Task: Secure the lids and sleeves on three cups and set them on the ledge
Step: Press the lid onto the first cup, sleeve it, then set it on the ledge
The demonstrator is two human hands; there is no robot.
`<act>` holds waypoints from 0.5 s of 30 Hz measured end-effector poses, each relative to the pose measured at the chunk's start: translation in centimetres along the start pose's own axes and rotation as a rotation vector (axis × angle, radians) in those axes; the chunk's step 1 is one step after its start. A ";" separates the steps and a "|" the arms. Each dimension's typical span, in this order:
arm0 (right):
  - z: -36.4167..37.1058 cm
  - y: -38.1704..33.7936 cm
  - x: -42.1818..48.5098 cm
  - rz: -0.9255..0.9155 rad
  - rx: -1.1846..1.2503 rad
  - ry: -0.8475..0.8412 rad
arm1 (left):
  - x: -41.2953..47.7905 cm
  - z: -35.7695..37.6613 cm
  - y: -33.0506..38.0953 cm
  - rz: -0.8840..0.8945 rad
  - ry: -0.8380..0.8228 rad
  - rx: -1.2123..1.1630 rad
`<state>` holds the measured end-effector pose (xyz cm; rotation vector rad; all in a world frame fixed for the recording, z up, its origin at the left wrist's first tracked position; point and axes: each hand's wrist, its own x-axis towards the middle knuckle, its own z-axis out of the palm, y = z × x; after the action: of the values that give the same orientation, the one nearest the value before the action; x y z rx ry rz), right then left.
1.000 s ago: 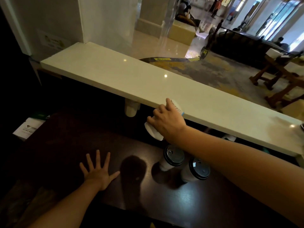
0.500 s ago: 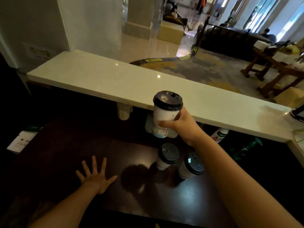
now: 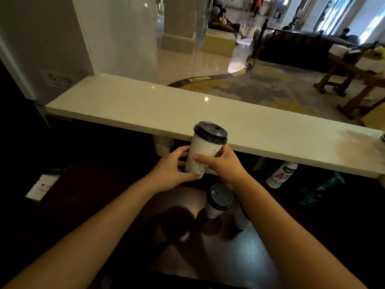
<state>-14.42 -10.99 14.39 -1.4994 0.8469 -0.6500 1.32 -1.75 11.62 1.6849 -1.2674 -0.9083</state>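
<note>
A white paper cup (image 3: 203, 152) with a black lid (image 3: 210, 132) is held upright in the air, just in front of the near edge of the pale stone ledge (image 3: 145, 109) and above the dark counter (image 3: 125, 205). The left hand (image 3: 171, 171) wraps its fingers round the lower part of the cup, where the printed label sits, and the right hand (image 3: 224, 163) grips the middle from the other side. This looks like the sleeve step on the first cup; whether a sleeve is there at all cannot be told. Next, the wrap needs seating, the lid a press all round, and then a lift onto the ledge. A second lidded cup (image 3: 218, 202) stands on the counter below, with a third cup (image 3: 241, 217) largely hidden by the right forearm.
</note>
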 end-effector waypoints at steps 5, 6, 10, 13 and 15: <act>-0.4 -0.2 0.0 0.024 0.063 -0.084 | 0.1 -0.2 1.5 0.057 0.009 -0.087; -0.6 -0.2 0.0 0.038 0.075 -0.107 | 0.1 -0.4 1.7 0.050 -0.017 -0.107; -1.7 -0.8 0.2 0.042 0.118 -0.189 | 0.5 -1.5 2.1 0.013 -0.071 -0.162; -2.4 -1.3 0.5 0.028 0.215 -0.223 | 0.9 -1.9 2.7 0.006 -0.058 -0.201; -2.7 -1.6 0.8 0.025 0.250 -0.222 | 1.2 -2.0 2.8 0.011 -0.035 -0.203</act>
<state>-15.92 -13.21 16.18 -1.3040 0.5897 -0.5379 2.34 -3.02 14.94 1.5081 -1.1643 -1.0279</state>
